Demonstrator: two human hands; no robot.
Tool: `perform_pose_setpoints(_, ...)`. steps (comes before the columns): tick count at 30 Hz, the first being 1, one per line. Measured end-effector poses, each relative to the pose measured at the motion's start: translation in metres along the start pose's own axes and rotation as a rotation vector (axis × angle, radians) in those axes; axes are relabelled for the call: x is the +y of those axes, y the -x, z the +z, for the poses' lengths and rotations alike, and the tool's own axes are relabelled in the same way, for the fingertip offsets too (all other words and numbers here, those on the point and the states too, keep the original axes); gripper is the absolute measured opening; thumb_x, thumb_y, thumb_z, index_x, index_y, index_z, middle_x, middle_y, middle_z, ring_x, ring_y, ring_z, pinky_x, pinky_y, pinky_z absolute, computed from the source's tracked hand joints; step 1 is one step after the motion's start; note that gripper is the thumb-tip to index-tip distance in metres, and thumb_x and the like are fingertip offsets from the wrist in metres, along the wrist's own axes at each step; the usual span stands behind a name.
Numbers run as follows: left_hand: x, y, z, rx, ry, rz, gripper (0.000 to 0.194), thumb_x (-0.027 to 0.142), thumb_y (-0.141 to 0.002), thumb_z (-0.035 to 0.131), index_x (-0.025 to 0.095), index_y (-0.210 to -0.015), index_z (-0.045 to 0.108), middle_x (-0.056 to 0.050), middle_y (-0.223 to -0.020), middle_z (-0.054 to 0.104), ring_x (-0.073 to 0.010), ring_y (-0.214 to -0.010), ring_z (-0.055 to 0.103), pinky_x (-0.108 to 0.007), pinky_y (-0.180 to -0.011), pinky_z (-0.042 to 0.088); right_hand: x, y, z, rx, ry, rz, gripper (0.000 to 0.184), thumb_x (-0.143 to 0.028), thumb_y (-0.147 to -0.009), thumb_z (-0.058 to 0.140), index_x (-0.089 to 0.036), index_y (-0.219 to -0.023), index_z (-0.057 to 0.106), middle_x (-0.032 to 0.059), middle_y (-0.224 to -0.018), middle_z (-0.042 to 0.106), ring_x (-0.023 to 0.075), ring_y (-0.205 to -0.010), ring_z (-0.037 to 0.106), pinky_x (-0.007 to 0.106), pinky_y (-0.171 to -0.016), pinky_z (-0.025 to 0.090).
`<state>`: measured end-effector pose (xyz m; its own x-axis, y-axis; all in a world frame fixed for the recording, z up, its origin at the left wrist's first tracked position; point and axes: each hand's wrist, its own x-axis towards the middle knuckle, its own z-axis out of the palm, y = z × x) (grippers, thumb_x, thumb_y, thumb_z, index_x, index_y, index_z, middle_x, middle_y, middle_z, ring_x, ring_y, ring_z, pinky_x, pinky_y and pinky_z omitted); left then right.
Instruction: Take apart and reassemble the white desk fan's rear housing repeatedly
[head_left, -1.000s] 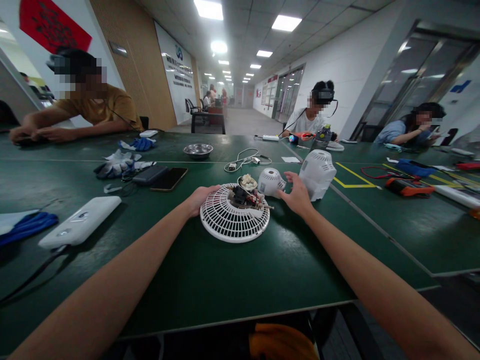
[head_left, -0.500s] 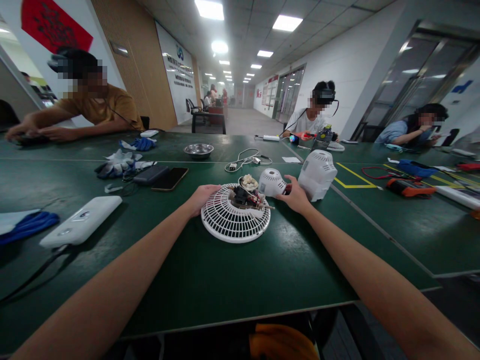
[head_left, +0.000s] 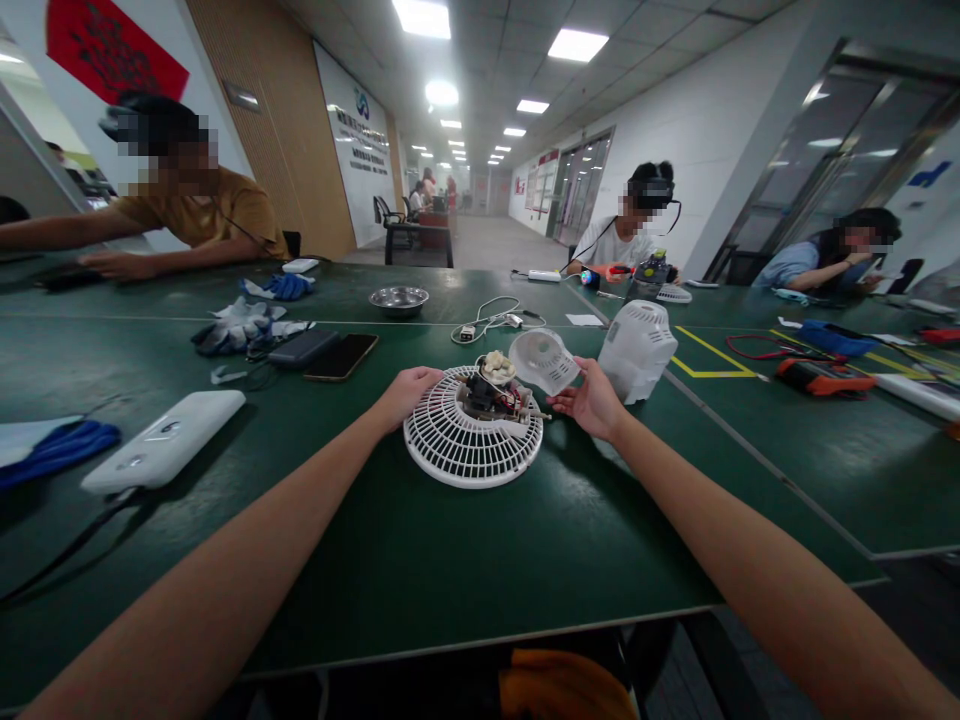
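A round white fan grille [head_left: 472, 455] lies on the green table, with a bare motor and wiring [head_left: 491, 390] on top of it. My left hand [head_left: 409, 397] grips the grille's left rim, thumb on top and the other fingers hidden below. Just right of the motor, my right hand [head_left: 592, 402] holds a white motor cover [head_left: 546, 362] by its edge, tilted so its hollow inside faces me. Right of that hand a white plastic fan housing [head_left: 637, 350] stands on the table.
A metal bowl [head_left: 399, 300] and a coiled white cable [head_left: 495, 318] lie beyond the grille. To the left are a phone [head_left: 342, 357], gloves [head_left: 238, 328] and a white power bank [head_left: 165, 440]. An orange multimeter [head_left: 823, 377] lies right. Several people sit around the table.
My right hand has turned the motor cover over, from its outer side showing to its hollow inside showing. My left hand stays on the grille. The person at left has stretched an arm out leftward.
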<state>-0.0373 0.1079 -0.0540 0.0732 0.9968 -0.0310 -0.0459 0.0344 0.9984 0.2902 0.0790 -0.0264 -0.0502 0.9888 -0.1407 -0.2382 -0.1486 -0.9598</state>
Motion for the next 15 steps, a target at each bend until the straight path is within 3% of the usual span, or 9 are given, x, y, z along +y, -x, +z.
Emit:
perform_pose_setpoints(3,0.001,0.001,0.001,0.006,0.018,-0.011,0.016,0.025,-0.08,0.075,0.012,-0.089,0.074,-0.007,-0.082,0.075,-0.0176,-0.069,0.069,-0.029,-0.069,0.054,-0.003,0.014,0.014,-0.092,-0.069,0.012,0.04,-0.06,-0.082,0.052,-0.027,-0.103,0.051,0.0034,-0.075,0.067,0.0225,-0.069,0.067,0.033,-0.061,0.053)
perform_pose_setpoints(7,0.001,0.001,0.001,0.003,0.002,-0.005,0.016,0.026,-0.08,0.076,0.013,-0.089,0.074,-0.007,-0.082,0.075,-0.0187,-0.071,0.069,-0.03,-0.07,0.054,0.001,0.023,0.028,-0.155,-0.045,-0.149,0.04,-0.052,-0.081,0.059,-0.027,-0.112,0.052,0.002,-0.087,0.068,0.0201,-0.072,0.065,0.035,-0.066,0.053)
perform_pose_setpoints(10,-0.001,0.0,0.0,-0.004,-0.018,0.013,0.021,0.03,-0.079,0.076,0.012,-0.091,0.073,-0.007,-0.082,0.075,-0.0188,-0.072,0.069,-0.03,-0.07,0.053,0.006,0.025,0.033,-0.141,0.049,-0.33,0.059,-0.044,-0.075,0.071,-0.032,-0.127,0.045,-0.0003,-0.097,0.066,0.02,-0.077,0.064,0.039,-0.073,0.055)
perform_pose_setpoints(15,-0.007,-0.007,-0.004,-0.036,-0.053,0.042,0.03,0.038,-0.079,0.074,0.013,-0.096,0.073,-0.007,-0.087,0.075,-0.0197,-0.077,0.069,-0.033,-0.076,0.054,0.01,0.029,0.037,-0.216,0.325,-0.534,0.077,-0.041,-0.072,0.08,-0.035,-0.137,0.039,0.0035,-0.107,0.064,0.0248,-0.099,0.062,0.049,-0.093,0.052)
